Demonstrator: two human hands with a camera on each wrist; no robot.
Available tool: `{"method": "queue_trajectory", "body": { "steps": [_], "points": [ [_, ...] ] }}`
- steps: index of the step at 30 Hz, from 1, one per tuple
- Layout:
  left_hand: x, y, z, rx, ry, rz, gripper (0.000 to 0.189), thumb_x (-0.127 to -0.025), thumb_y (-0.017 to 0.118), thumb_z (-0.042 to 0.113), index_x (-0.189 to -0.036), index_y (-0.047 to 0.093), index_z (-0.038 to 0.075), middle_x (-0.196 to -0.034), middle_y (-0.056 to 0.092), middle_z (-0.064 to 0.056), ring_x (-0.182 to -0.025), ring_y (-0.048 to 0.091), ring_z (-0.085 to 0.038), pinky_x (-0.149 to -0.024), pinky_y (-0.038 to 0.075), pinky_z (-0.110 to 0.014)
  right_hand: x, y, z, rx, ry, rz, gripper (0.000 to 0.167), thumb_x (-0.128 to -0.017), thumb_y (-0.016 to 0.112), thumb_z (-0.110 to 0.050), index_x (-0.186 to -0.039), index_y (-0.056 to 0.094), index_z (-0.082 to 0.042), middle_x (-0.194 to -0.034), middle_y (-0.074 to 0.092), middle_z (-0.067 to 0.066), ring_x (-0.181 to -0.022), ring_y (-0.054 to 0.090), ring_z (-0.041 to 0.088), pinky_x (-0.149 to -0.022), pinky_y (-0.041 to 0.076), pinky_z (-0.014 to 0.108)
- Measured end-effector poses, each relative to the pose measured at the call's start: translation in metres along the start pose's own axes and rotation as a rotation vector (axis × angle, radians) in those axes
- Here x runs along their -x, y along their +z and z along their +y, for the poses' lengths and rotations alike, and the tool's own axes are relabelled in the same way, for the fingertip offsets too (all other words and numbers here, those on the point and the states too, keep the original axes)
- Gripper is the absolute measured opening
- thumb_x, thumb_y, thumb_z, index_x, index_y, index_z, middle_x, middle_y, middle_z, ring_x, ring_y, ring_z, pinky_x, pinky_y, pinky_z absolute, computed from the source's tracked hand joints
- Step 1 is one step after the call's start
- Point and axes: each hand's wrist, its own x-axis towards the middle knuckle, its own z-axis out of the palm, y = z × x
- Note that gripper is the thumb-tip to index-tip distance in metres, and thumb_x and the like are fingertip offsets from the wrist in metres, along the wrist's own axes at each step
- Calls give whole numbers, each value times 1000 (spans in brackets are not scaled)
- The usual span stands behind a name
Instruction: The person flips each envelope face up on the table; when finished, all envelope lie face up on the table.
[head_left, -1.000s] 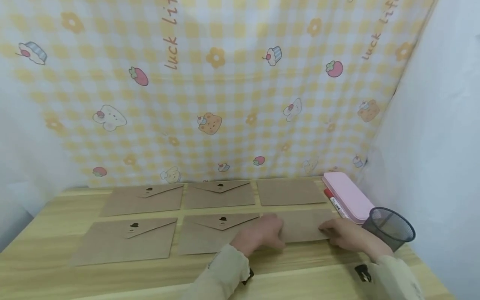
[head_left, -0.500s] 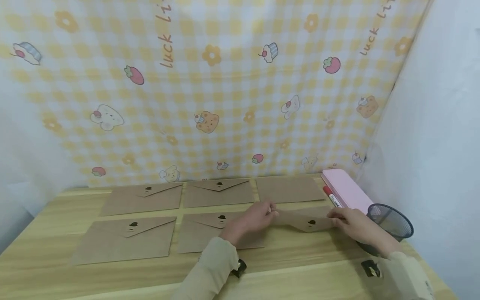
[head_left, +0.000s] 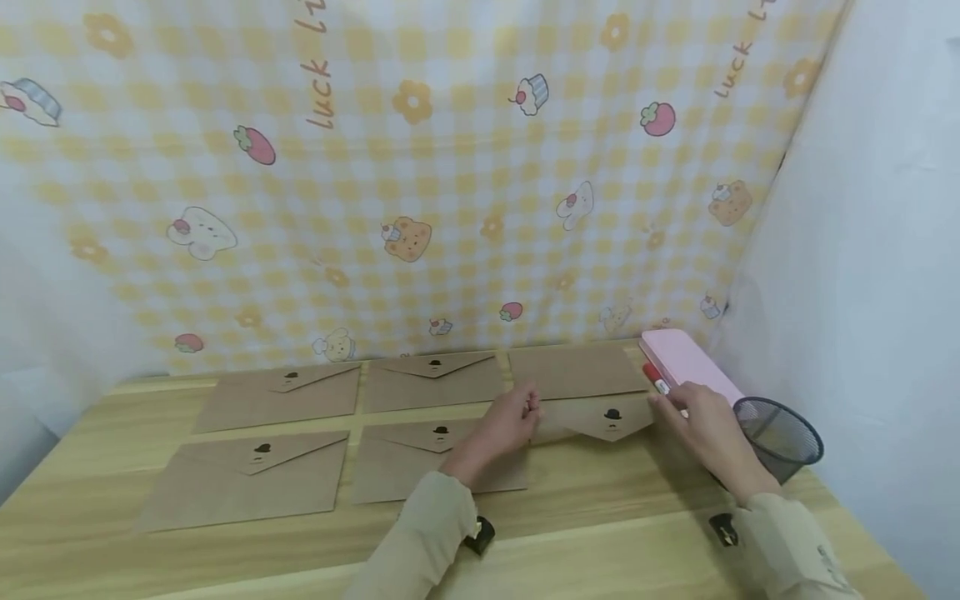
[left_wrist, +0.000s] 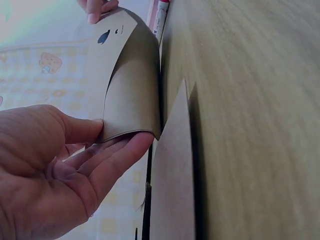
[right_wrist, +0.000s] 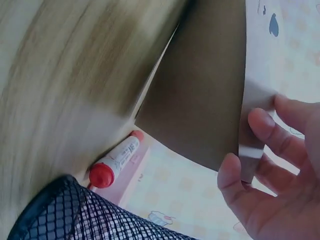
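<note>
A brown paper envelope (head_left: pixel 613 421), printed with a small black hat on its flap, is raised and tilted up off the table between both hands. At one end my left hand (head_left: pixel 501 425) pinches it; in the left wrist view the thumb presses one face, fingers behind, and the paper (left_wrist: pixel 132 95) bows. My right hand (head_left: pixel 705 429) grips the opposite end, its thumb and fingers at the flap corner in the right wrist view. Just behind lies a plain-faced envelope (head_left: pixel 577 372). Under my left forearm, another envelope (head_left: pixel 405 475) is partly covered.
Other flap-up envelopes (head_left: pixel 281 396) lie in two rows on the wooden table (head_left: pixel 300 558). To the right are a pink case (head_left: pixel 693 362), a red-capped marker (right_wrist: pixel 116 162) and a black mesh pen holder (head_left: pixel 780 442). A checked cloth (head_left: pixel 450 167) hangs behind.
The front right envelope lay flat, plain side up, a second ago. Both hands have lifted it and turned its printed flap into view, moving slightly back from the front edge.
</note>
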Motion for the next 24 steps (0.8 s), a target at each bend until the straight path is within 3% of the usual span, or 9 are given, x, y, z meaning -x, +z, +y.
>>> {"method": "queue_trajectory", "body": {
  "steps": [9,15,19,24],
  "points": [
    [0,-5,10,-12,29,91,7,-96,48,6,-93,47,13,-57,37,3,-48,36,-7,-43,30,-19,-1,5,-6,-16,-7,113,26,-79,70,-3,-65,49,-10,-76,46,7,-68,48,20,-60,41,37],
    [-3,-8,14,-13,96,176,11,-94,50,0,-97,52,11,-65,48,0,-53,43,-8,-46,36,-20,-3,2,-8,-15,-8,140,25,-77,72,-3,-67,49,-8,-75,43,8,-68,43,20,-59,36,35],
    [-4,-9,15,-21,100,184,19,-90,55,-3,-101,53,12,-73,54,-2,-57,46,-8,-48,39,-20,-3,0,-8,-4,-23,158,24,-72,75,-1,-73,51,-5,-78,42,10,-70,43,22,-59,37,36],
    [-4,-9,19,-108,95,220,25,-86,64,2,-106,54,15,-60,47,2,-49,38,-7,-44,33,-20,-4,-1,-7,-5,-69,171,25,-68,75,6,-80,54,0,-86,44,16,-77,45,28,-64,39,41]
  ]
}}
